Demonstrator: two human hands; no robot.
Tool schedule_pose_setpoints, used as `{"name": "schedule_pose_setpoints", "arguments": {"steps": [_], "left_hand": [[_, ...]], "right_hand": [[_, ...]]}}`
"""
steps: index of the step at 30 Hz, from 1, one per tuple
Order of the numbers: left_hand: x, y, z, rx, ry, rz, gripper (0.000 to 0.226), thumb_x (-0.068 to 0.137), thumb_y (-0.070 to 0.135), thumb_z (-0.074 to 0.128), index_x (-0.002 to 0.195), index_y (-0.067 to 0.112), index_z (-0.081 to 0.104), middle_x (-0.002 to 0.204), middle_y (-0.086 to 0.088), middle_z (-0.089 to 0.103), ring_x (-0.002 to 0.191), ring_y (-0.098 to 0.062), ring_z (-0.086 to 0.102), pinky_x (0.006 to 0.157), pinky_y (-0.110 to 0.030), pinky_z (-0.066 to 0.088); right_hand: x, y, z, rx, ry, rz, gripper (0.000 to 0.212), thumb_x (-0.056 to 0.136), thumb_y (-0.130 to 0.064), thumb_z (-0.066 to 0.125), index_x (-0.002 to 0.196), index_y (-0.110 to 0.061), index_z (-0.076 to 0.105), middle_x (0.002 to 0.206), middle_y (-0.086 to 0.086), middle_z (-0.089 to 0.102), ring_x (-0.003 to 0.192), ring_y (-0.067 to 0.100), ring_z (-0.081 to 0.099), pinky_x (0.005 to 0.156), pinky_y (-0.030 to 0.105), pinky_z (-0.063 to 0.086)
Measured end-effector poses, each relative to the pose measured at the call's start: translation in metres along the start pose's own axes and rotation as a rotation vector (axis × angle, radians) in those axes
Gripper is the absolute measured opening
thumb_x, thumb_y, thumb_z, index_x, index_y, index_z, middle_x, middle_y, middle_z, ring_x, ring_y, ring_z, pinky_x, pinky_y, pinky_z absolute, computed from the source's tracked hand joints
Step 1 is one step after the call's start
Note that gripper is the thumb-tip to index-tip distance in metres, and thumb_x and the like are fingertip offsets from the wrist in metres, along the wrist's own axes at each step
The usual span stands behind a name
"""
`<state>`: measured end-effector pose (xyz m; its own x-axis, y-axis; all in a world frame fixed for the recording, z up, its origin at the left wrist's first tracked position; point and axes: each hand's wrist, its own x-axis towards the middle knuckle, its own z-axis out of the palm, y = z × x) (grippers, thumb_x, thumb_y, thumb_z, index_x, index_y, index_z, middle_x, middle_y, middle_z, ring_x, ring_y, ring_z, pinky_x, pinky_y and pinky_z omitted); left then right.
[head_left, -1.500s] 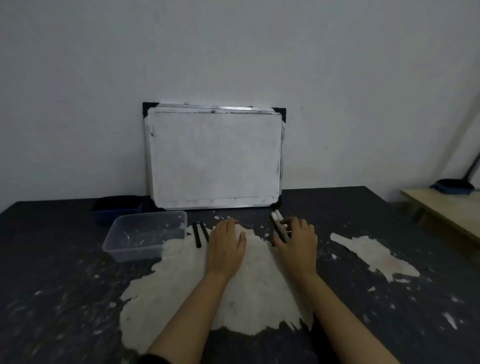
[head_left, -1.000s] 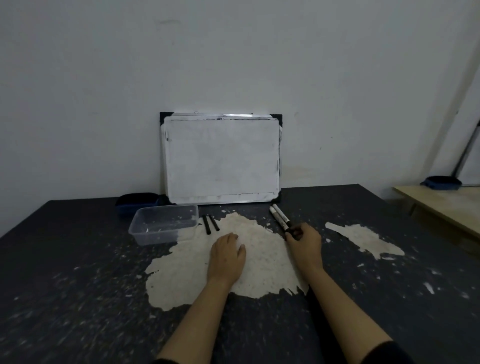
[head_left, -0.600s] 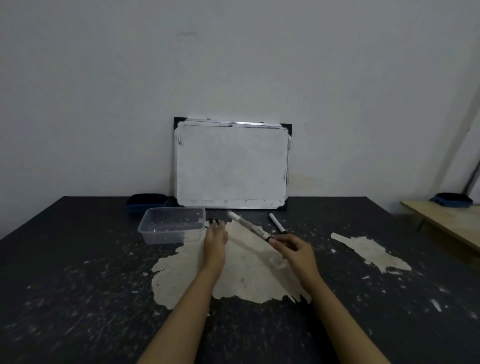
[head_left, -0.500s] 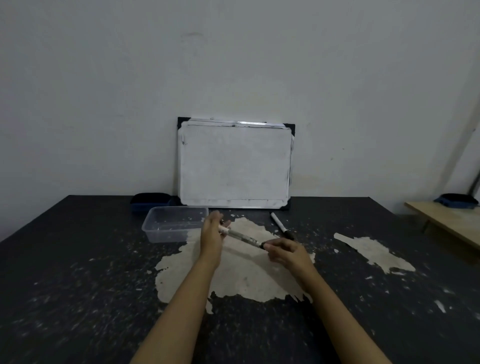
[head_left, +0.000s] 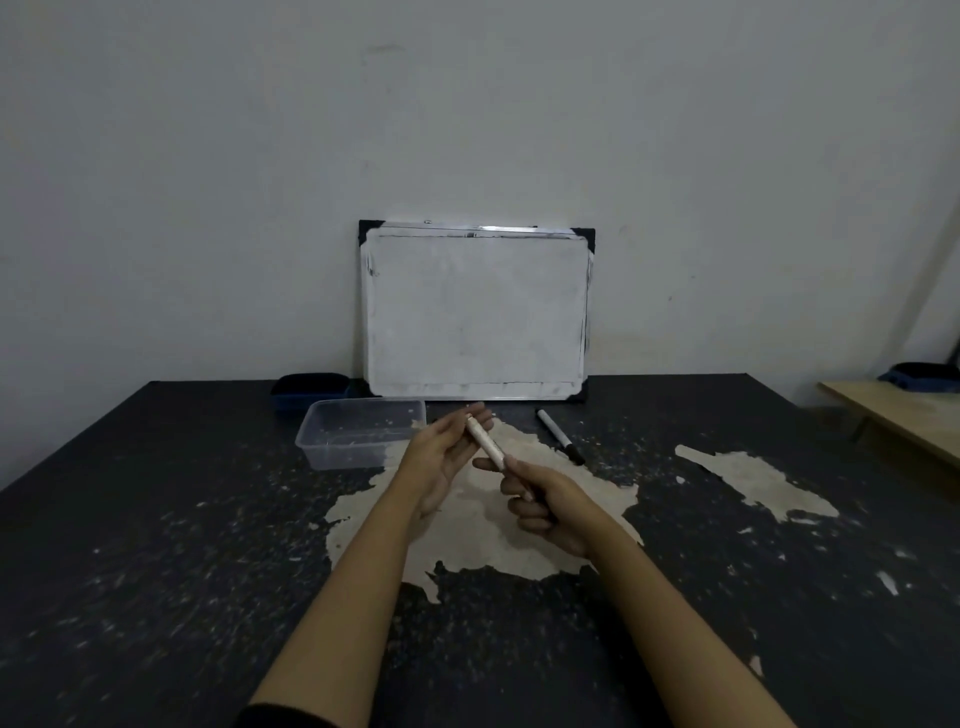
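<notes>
A white marker (head_left: 485, 441) is held in the air above the table between both hands. My right hand (head_left: 545, 501) grips its near end with curled fingers. My left hand (head_left: 441, 457) is turned palm up, and its fingertips pinch the marker's far end. A second marker (head_left: 560, 436), white with a black cap, lies on the table to the right. A blank whiteboard (head_left: 475, 312) leans upright against the wall behind.
An empty clear plastic container (head_left: 332, 444) stands left of my hands, with a dark blue box (head_left: 309, 389) behind it. The dark table (head_left: 156, 545) has worn pale patches (head_left: 753, 480). A wooden surface (head_left: 904, 415) carrying a blue object sits at the far right.
My right hand picked one marker off the table and raised it. My left hand left the table, turned palm up and took hold of the marker's far end.
</notes>
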<state>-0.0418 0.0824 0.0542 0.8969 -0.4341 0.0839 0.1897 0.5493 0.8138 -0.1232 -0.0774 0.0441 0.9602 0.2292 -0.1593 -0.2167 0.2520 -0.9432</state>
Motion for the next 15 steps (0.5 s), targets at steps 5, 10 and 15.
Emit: {"name": "schedule_pose_setpoints", "arguments": {"steps": [5, 10, 15], "left_hand": [[0.001, 0.002, -0.003, -0.072, 0.094, -0.041, 0.026, 0.096, 0.004, 0.05, 0.117, -0.005, 0.061, 0.111, -0.016, 0.069, 0.097, -0.019, 0.07, 0.073, -0.025, 0.059], [0.008, 0.001, 0.003, -0.013, 0.217, -0.07, 0.018, 0.095, -0.002, 0.05, 0.098, -0.001, 0.067, 0.1, -0.016, 0.069, 0.095, -0.022, 0.066, 0.086, -0.034, 0.056], [0.012, -0.003, 0.01, -0.007, 0.322, -0.054, 0.019, 0.096, -0.003, 0.048, 0.105, -0.006, 0.064, 0.099, -0.016, 0.067, 0.091, -0.021, 0.066, 0.089, -0.033, 0.049]], "right_hand": [[0.001, 0.003, -0.001, -0.149, 0.029, -0.004, 0.038, 0.107, -0.036, 0.04, 0.125, -0.014, 0.064, 0.064, -0.01, 0.035, 0.046, 0.004, 0.023, 0.043, 0.021, 0.015], [0.006, 0.013, 0.001, -0.527, 0.26, -0.206, 0.031, 0.105, -0.036, 0.044, 0.111, -0.023, 0.072, 0.07, -0.006, 0.046, 0.047, 0.006, 0.034, 0.044, 0.018, 0.028], [0.012, 0.024, 0.007, -0.814, 0.432, -0.376, 0.029, 0.106, -0.033, 0.043, 0.106, -0.026, 0.071, 0.08, 0.0, 0.06, 0.075, 0.023, 0.059, 0.067, 0.031, 0.046]]}}
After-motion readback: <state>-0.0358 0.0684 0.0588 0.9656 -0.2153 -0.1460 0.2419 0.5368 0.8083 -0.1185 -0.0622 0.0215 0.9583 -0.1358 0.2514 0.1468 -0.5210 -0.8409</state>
